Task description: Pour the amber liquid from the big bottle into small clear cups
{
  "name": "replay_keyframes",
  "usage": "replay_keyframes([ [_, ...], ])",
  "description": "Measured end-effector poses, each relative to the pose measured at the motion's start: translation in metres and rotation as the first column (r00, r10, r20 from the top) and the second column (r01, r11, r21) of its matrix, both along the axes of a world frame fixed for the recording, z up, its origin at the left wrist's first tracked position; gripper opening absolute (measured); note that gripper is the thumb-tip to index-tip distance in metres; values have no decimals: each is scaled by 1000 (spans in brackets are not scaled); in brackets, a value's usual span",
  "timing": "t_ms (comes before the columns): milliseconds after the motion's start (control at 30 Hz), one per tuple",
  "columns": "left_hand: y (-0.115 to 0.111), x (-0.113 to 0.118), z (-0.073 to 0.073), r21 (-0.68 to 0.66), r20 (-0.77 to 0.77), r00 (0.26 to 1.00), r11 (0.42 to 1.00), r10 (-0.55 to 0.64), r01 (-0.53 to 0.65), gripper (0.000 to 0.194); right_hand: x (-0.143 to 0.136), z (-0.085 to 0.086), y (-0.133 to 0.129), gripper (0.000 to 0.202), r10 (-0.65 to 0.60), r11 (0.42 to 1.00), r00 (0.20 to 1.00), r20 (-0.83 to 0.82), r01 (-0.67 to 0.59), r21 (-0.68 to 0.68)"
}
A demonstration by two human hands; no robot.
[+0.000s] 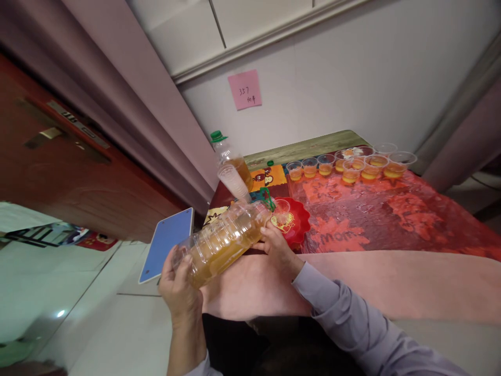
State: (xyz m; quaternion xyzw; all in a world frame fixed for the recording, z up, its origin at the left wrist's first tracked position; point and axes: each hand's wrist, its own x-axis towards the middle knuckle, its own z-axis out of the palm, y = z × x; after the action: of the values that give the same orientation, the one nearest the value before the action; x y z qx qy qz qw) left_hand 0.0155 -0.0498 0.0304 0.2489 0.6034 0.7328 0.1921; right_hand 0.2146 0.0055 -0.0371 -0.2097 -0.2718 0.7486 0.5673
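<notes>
A large clear plastic bottle [225,245] of yellow liquid lies tilted in the air, its neck toward the right. My left hand [180,284] grips it around the base. Up by the neck, my right hand [276,245] is closed on the bottle's shoulder from the near side. A green ring handle [267,199] circles the neck. Just past the mouth, a clear plastic cup [281,208] stands in a red scalloped plate [302,222]. Whether liquid is flowing into the cup cannot be made out.
Several clear cups [395,166] with yellow liquid stand at the back right of the red-covered table [352,214]. Behind my bottle are a stack of cups [234,180], a second bottle [241,166] with a green cap, and a loose green cap [270,163]. A blue board [168,243] stands at left.
</notes>
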Motion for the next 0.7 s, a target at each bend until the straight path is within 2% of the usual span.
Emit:
replay_keyframes([
  [700, 1, -1, 1, -3, 12, 1000, 1000, 17, -17, 68, 0, -1, 1, 50, 2, 1000, 1000, -12, -2, -18],
])
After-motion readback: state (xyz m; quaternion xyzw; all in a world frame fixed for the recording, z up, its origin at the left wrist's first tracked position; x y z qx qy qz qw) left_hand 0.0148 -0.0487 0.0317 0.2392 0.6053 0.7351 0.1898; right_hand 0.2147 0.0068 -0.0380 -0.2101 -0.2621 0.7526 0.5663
